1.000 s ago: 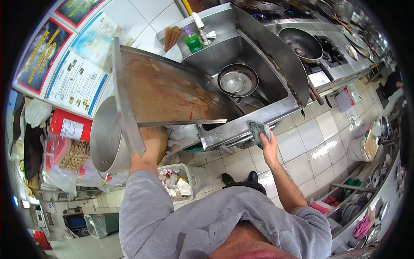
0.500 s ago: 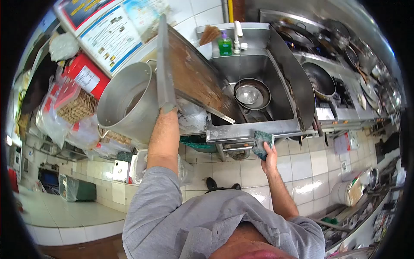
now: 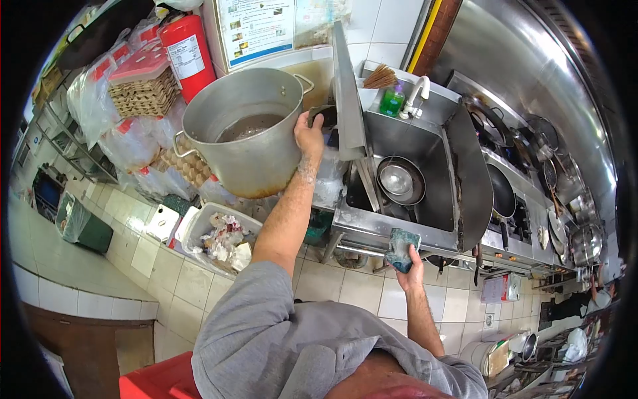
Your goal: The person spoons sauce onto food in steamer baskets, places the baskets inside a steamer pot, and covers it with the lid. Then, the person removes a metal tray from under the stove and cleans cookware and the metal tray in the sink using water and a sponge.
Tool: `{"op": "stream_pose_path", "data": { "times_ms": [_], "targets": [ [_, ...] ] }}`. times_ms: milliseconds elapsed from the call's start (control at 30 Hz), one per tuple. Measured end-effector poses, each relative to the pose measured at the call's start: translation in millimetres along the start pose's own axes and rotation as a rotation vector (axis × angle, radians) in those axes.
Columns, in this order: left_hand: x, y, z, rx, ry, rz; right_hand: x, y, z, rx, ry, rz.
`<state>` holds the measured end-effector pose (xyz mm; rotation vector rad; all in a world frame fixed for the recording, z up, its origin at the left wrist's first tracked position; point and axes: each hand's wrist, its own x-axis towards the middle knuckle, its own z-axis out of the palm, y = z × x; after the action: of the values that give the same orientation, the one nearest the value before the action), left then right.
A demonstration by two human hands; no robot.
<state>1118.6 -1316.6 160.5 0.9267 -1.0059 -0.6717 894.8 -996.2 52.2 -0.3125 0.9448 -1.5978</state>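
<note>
My left hand [image 3: 310,136] is beside the large aluminium pot [image 3: 242,156], its fingers curled at the edge of a small dark object [image 3: 324,117] whose kind I cannot make out. Murky liquid shows inside the pot. Just right of that hand, a large metal tray [image 3: 349,93] stands on edge, one end down in the sink [image 3: 432,149]. In front of the sink rim, my right hand [image 3: 413,271] grips a worn green scouring sponge [image 3: 403,250]. A dark frying pan [image 3: 420,183] with a metal bowl [image 3: 396,179] in it sits in the sink.
Green soap bottle [image 3: 392,101] and white faucet [image 3: 417,96] stand behind the sink. A stove with pans, including a black wok [image 3: 502,191], is at the right. Egg trays [image 3: 139,90], a fire extinguisher [image 3: 189,56] and a waste bin [image 3: 222,239] are at the left.
My left hand has let go of the tray's edge and moved beside the pot. The tray now stands more upright. The view has turned left; the sponge stays in my right hand.
</note>
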Motion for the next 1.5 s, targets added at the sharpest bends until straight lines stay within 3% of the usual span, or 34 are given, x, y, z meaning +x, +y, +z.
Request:
{"op": "stream_pose_path", "data": {
  "times_ms": [67,133,200,267,400,467,500,533,600,667,733,800,933,1033,1133,1200,1267,1400,1500],
  "targets": [
    [4,-5,0,-0.005,-0.006,0.077,5,4,8,0.037,-0.042,0.038],
    [-9,-6,-7,-0.293,0.030,-0.101,9,11,19,0.076,-0.076,0.086],
    [-36,14,-23,-0.339,0.009,-0.143,17,21,40,0.078,-0.228,0.105],
    [-72,34,-38,-0.732,-0.017,-0.494,25,34,60,0.036,-0.312,0.099],
    [-134,19,-64,-0.661,-0.306,-0.735,48,59,98,0.210,-0.436,0.138],
    [-154,9,-71,-0.038,-0.584,-0.239,53,64,107,0.237,-0.409,0.158],
    [-161,10,-76,0.020,-0.755,-0.349,56,66,105,0.183,-0.333,0.174],
    [-166,9,-77,0.022,-0.788,-0.313,57,66,106,0.128,-0.255,0.185],
    [-168,4,-80,0.069,-0.728,-0.235,55,63,103,0.104,-0.203,0.150],
    [-144,16,-85,0.311,-0.519,0.303,53,54,93,0.095,-0.121,0.167],
    [-118,36,-88,0.111,-0.501,0.149,51,37,79,0.066,-0.069,0.062],
    [-101,73,-87,0.015,-0.384,0.232,49,8,86,0.051,-0.050,-0.072],
    [-76,148,-71,-0.157,-0.401,0.495,85,-46,96,0.080,-0.119,-0.286],
    [-67,195,-57,0.013,-0.486,0.548,104,-76,147,0.016,-0.182,-0.408],
    [-72,199,-36,0.291,-0.573,0.523,132,-72,183,-0.146,-0.340,-0.457],
    [-70,197,-31,0.384,-0.586,0.501,146,-52,195,-0.681,-0.447,-0.684],
    [-74,202,-28,0.433,-0.517,0.491,154,-37,206,-0.840,-0.711,-0.902],
    [-64,196,-24,0.507,-0.377,0.440,219,-37,250,-0.756,-0.960,-1.189],
    [-47,178,-37,0.400,-0.201,0.252,271,-30,312,-0.639,-0.990,-1.182]
  ]
}}
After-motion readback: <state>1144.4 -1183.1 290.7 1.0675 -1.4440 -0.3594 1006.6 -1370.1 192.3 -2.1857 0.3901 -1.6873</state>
